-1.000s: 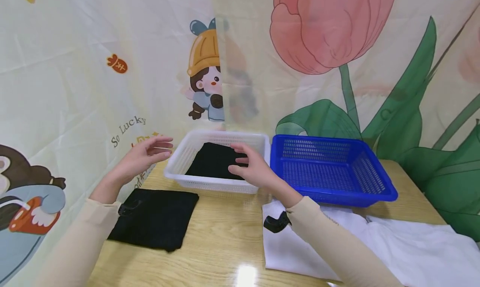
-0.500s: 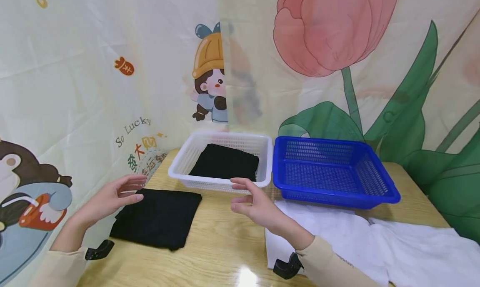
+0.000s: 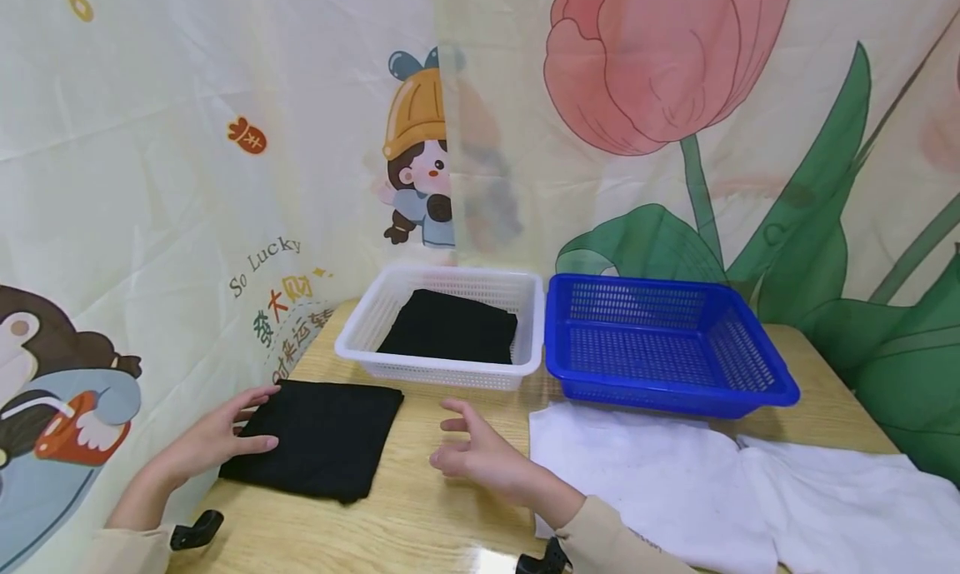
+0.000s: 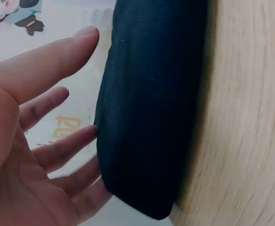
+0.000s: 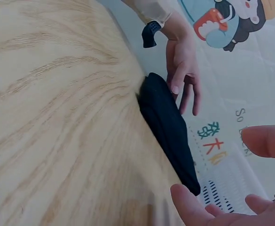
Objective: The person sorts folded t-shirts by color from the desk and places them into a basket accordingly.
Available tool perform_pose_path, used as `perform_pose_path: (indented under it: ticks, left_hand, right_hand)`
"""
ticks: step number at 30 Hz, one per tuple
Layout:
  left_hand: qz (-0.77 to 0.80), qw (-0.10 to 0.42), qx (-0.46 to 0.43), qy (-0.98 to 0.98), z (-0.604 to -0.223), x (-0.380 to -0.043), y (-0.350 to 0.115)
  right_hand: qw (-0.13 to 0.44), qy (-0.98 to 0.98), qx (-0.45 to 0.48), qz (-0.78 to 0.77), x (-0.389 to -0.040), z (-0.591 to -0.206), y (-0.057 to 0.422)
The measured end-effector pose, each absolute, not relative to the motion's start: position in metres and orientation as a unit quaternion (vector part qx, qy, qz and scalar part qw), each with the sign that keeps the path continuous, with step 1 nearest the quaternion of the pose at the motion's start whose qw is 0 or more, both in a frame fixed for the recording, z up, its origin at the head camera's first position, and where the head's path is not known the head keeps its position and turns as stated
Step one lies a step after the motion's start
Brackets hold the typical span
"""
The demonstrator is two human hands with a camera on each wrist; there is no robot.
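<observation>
A folded black cloth (image 3: pixel 322 441) lies flat at the left of the table. My left hand (image 3: pixel 213 441) is at its left edge, thumb over the cloth and fingers spread; in the left wrist view the fingertips (image 4: pixel 88 136) come right up to the cloth's side. To the right of the cloth, my right hand (image 3: pixel 480 457) hovers above the wood with its fingers parted and nothing between them. Another folded black cloth (image 3: pixel 450 328) sits inside the white basket (image 3: pixel 438 376) behind.
A blue basket (image 3: pixel 667 395) stands beside the white one, with nothing inside. White garments (image 3: pixel 675 482) lie spread across the right of the wooden table (image 3: pixel 420 524). A printed curtain (image 3: pixel 315 99) hangs close behind the table and along its left side.
Both hands have come back from above the white basket, downward toward the near side. The left has reached the left edge of the black cloth; the right has lowered beside it.
</observation>
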State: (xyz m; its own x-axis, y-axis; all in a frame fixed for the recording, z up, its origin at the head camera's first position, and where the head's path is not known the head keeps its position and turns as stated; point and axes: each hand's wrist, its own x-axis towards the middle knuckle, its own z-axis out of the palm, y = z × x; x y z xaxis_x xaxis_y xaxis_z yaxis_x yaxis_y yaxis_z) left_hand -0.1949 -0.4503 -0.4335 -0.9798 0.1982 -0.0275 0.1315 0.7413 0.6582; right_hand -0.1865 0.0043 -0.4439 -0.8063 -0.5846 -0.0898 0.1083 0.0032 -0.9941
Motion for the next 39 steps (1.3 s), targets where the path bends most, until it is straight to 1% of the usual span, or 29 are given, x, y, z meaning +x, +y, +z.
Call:
perform_pose_path:
  ticks: [6, 10, 13, 21, 26, 28, 31, 33, 39]
  left_hand:
    - [0.350, 0.060, 0.057, 0.933, -0.441, -0.198, -0.453]
    - [0.336, 0.072, 0.055, 0.938, -0.444, -0.199, -0.451]
    - [0.335, 0.068, 0.058, 0.938, -0.445, -0.200, -0.448]
    - [0.300, 0.032, 0.070, 0.951, -0.449, -0.205, -0.441]
    - [0.269, 0.003, 0.085, 0.960, -0.448, -0.202, -0.435]
    - [0.265, -0.002, 0.082, 0.961, -0.447, -0.201, -0.432]
    - [0.273, 0.001, 0.066, 0.960, -0.446, -0.201, -0.428]
    - [0.290, 0.012, 0.049, 0.956, -0.446, -0.200, -0.425]
    - [0.348, 0.064, 0.016, 0.935, -0.447, -0.197, -0.420]
  right_hand:
    - [0.266, 0.646, -0.154, -0.699, -0.188, -0.455, -0.009]
    - [0.273, 0.628, -0.134, -0.717, -0.188, -0.460, -0.017]
    - [0.279, 0.614, -0.121, -0.728, -0.188, -0.463, -0.024]
    - [0.291, 0.589, -0.103, -0.747, -0.185, -0.464, -0.037]
    - [0.297, 0.578, -0.098, -0.754, -0.186, -0.464, -0.041]
    - [0.301, 0.574, -0.096, -0.756, -0.186, -0.464, -0.043]
    - [0.306, 0.565, -0.094, -0.760, -0.185, -0.463, -0.046]
    - [0.307, 0.561, -0.094, -0.763, -0.185, -0.462, -0.049]
    - [0.311, 0.557, -0.083, -0.766, -0.186, -0.463, -0.055]
